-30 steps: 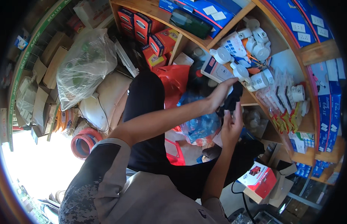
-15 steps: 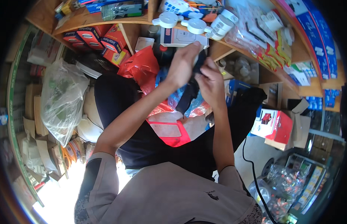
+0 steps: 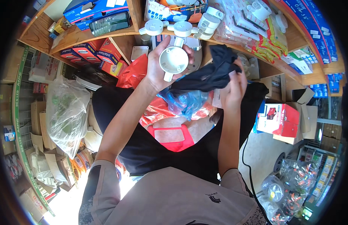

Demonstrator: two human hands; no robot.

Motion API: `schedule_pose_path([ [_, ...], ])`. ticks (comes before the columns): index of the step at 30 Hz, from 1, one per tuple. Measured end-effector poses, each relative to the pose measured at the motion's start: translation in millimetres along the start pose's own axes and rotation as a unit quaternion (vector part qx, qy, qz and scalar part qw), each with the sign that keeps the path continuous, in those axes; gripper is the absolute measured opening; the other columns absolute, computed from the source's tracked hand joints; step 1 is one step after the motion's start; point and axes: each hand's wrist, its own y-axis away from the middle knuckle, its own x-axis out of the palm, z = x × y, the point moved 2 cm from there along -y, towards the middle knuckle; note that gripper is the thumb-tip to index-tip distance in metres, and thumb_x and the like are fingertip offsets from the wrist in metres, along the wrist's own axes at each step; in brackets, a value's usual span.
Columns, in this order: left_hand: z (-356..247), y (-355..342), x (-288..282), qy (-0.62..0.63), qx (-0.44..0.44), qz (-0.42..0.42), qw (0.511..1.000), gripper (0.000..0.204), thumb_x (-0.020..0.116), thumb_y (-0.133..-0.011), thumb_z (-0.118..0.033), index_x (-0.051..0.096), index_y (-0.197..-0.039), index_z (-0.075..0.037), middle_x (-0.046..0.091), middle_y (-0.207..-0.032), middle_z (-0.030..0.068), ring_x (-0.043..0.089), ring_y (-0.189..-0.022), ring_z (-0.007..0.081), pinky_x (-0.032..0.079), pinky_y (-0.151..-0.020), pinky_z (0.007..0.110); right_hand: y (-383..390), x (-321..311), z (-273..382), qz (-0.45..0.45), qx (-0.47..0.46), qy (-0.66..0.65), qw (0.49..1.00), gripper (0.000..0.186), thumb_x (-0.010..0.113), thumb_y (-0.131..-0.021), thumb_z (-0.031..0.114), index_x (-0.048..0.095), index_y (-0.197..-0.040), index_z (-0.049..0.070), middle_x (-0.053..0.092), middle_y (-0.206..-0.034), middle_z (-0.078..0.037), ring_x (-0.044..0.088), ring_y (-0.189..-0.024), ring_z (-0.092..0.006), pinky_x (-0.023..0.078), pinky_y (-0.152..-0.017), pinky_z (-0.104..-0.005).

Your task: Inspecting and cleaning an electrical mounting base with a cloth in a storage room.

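Observation:
In my left hand [image 3: 154, 69] lies a round white conduit junction box [image 3: 174, 60], its hollow side facing up and short pipe stubs at top and bottom. The fingers curl around it from behind. My right hand [image 3: 235, 86] grips a crumpled black cloth [image 3: 205, 73], which stretches across toward the box; whether the two touch is unclear. Two similar round junction boxes, a left one [image 3: 154, 27] and a right one [image 3: 182, 29], rest on the shelf edge just beyond my hands. White round fittings [image 3: 209, 23] are stacked beside them.
A wooden shelf [image 3: 80, 39] curves across the far side, packed with boxes and bags. Between my knees are red plastic bags [image 3: 134, 73], a blue plastic bag [image 3: 187, 103] and a red stool [image 3: 175, 138]. A clear bag [image 3: 67, 112] stands left, a red-and-white carton [image 3: 279, 120] right.
My hands have moved apart, the left one now showing the junction box open side up. My right hand has drawn the cloth off to the right. The view has shifted slightly.

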Motion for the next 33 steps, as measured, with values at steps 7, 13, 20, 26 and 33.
schedule_pose_path([
  [7,3,-2,-10,-0.051,0.009,-0.070,0.996,0.069,0.039,-0.102,-0.057,0.063,-0.109,0.007,0.062,-0.089,0.0132,0.059,-0.082,0.0241,0.046,-0.047,0.031,3,15,18,-0.046,-0.045,0.138,0.988,0.033,0.073,-0.090,0.003,0.061,-0.120,-0.002,0.064,-0.110,-0.006,0.061,-0.098,-0.0109,0.049,-0.085,-0.0234],
  [13,17,-4,4,-0.053,0.009,-0.204,0.977,0.060,0.042,-0.101,-0.058,0.065,-0.119,-0.004,0.072,-0.105,0.0093,0.071,-0.094,0.0213,0.056,-0.088,0.036,9,42,-1,0.063,-0.112,0.362,0.923,0.032,0.076,-0.087,0.003,0.067,-0.118,0.001,0.069,-0.109,-0.013,0.070,-0.096,-0.0229,0.054,-0.085,-0.0327],
  [20,27,-6,-10,-0.223,0.062,-0.148,0.961,0.056,0.035,-0.106,-0.050,0.062,-0.106,-0.001,0.066,-0.095,0.0109,0.065,-0.091,0.0205,0.052,-0.086,0.033,26,60,-30,0.028,-0.076,0.312,0.947,0.024,0.068,-0.089,0.002,0.066,-0.112,-0.005,0.068,-0.104,-0.018,0.068,-0.093,-0.0323,0.053,-0.083,-0.0387],
  [26,6,-4,-8,-0.441,0.123,-0.152,0.876,0.050,0.045,-0.104,-0.039,0.071,-0.095,0.003,0.072,-0.087,0.0106,0.067,-0.079,0.0179,0.051,-0.078,0.030,29,60,-28,0.131,-0.150,0.289,0.936,0.026,0.064,-0.086,-0.007,0.066,-0.111,-0.001,0.065,-0.101,-0.016,0.063,-0.091,-0.0333,0.051,-0.078,-0.0385],
  [33,-30,-9,-11,-0.319,0.153,-0.158,0.922,0.059,0.031,-0.106,-0.045,0.066,-0.102,0.002,0.071,-0.092,0.0175,0.065,-0.070,0.0233,0.051,-0.064,0.031,31,70,5,0.186,-0.137,0.234,0.944,0.029,0.066,-0.083,-0.009,0.067,-0.110,0.001,0.067,-0.102,-0.015,0.064,-0.092,-0.0319,0.051,-0.082,-0.0379],
])
